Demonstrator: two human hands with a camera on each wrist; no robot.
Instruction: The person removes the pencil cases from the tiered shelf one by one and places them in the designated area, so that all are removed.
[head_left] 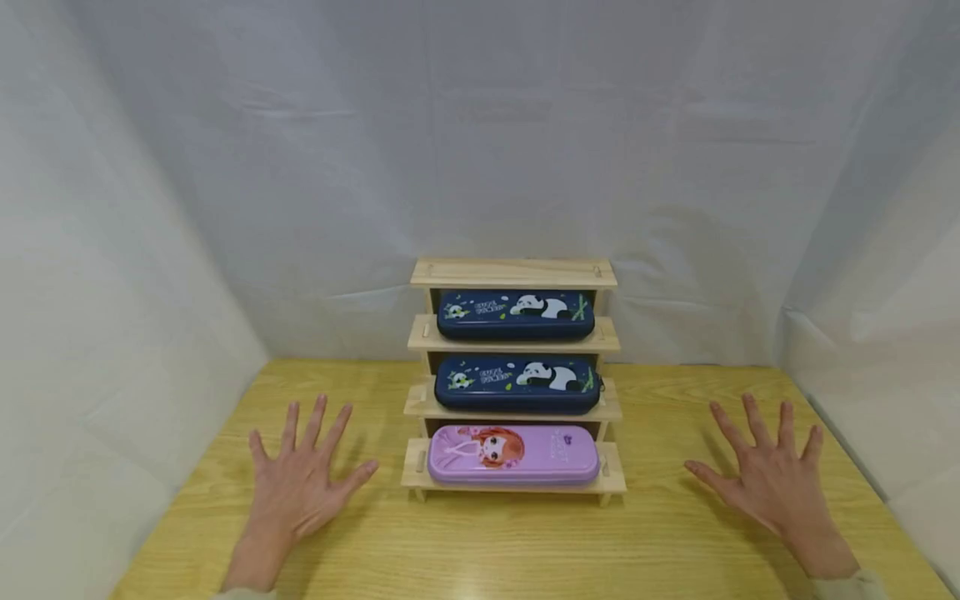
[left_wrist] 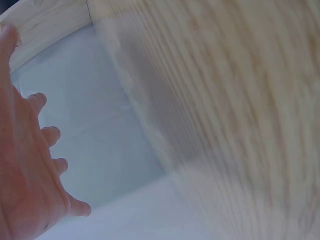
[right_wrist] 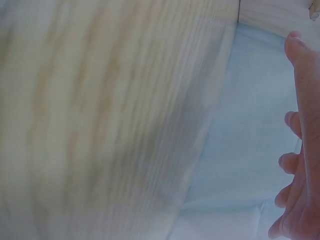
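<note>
My left hand (head_left: 300,483) is spread, palm down, over the table left of a wooden tiered rack (head_left: 513,272), holding nothing. On the other side of the rack, my right hand (head_left: 776,483) has its fingers fanned out, also with nothing in it. A purple pencil case (head_left: 555,454) with a cartoon girl lies on the lowest tier. Above it rest two dark blue panda pencil cases, the middle one (head_left: 472,396) and the upper one (head_left: 480,325). Both wrist views show the left hand (left_wrist: 30,165) and right hand (right_wrist: 305,175) with fingers extended.
The wood-grained table (head_left: 510,550) carries the rack near its middle. White cloth (head_left: 517,150) hangs behind the table and along both sides, close to its edges. The rack's top board bears no case.
</note>
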